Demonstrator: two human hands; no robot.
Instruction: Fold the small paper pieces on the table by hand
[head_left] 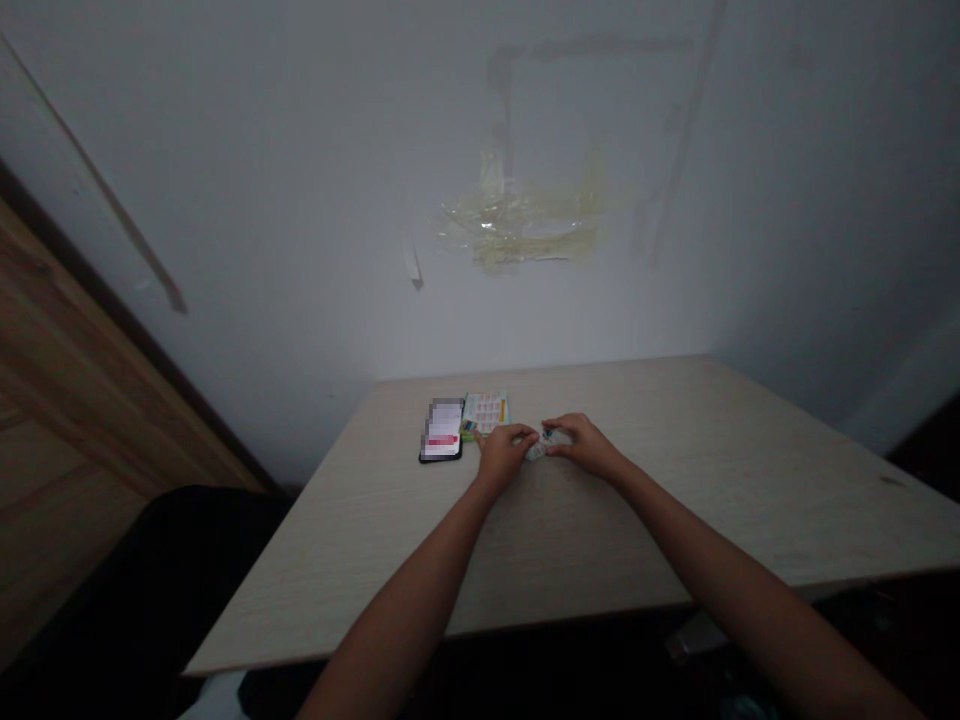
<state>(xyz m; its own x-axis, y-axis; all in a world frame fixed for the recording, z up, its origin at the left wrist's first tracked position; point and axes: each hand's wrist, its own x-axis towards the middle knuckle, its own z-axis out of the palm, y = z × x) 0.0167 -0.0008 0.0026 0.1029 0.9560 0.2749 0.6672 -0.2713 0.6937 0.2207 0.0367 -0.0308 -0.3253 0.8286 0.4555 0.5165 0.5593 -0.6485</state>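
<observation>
On the pale wood-grain table (675, 480), the bare left hand (502, 458) and bare right hand (587, 446) partly hide a small whitish piece (535, 451), too blurred to identify; lettering on the green-edged rectangular printed item (487, 411) is illegibly small

No words or numbers can be read: left of and below the frame's centre, print on the phone (442, 430) and the neighbouring colourful packet (487, 410) is blurred.

Phone (444, 432) on table (600, 560), left of probable booklet (489, 410).
</observation>
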